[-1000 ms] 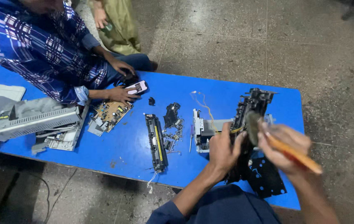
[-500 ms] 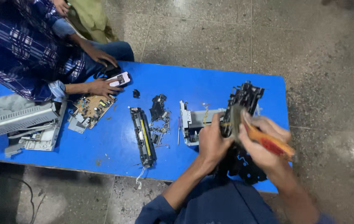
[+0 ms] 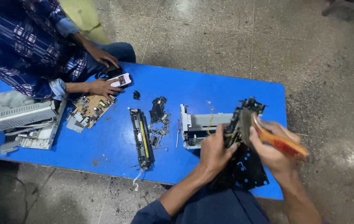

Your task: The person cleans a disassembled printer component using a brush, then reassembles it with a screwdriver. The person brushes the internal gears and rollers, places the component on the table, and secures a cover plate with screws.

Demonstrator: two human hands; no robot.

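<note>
A big blue table [image 3: 210,89] is standing on a grey stone floor [image 3: 235,37], and machine parts are lying all over it.

At the left edge, a grey printer shell [image 3: 17,118] is sitting in pieces. Near the person, a black frame part [image 3: 243,164] is standing tilted up at the front right of the table, leaning against a white and grey printer block [image 3: 197,128]. This black frame is the thing being worked on.

The left hand [image 3: 214,151] is gripping the frame's left edge, with the fingers curled tight around it. The right hand [image 3: 274,151] is wrapping its fingers around the orange handle of a brush [image 3: 268,135], and the bristles are touching the top of the frame.

To brush well, I think the left hand should be holding the frame firm so it is not wobbling. The brush should be going in short, soft strokes, pushing dust away from the body and off the small wires.

In the middle, a long black roller bar with a yellow strip [image 3: 142,137] is lying flat, with small black bits [image 3: 158,112] beside it. A tan circuit board [image 3: 90,108] is lying further left.

Another person in a checked shirt [image 3: 23,45] is sitting across the table, resting one hand [image 3: 102,88] by a small phone [image 3: 120,79].
</note>
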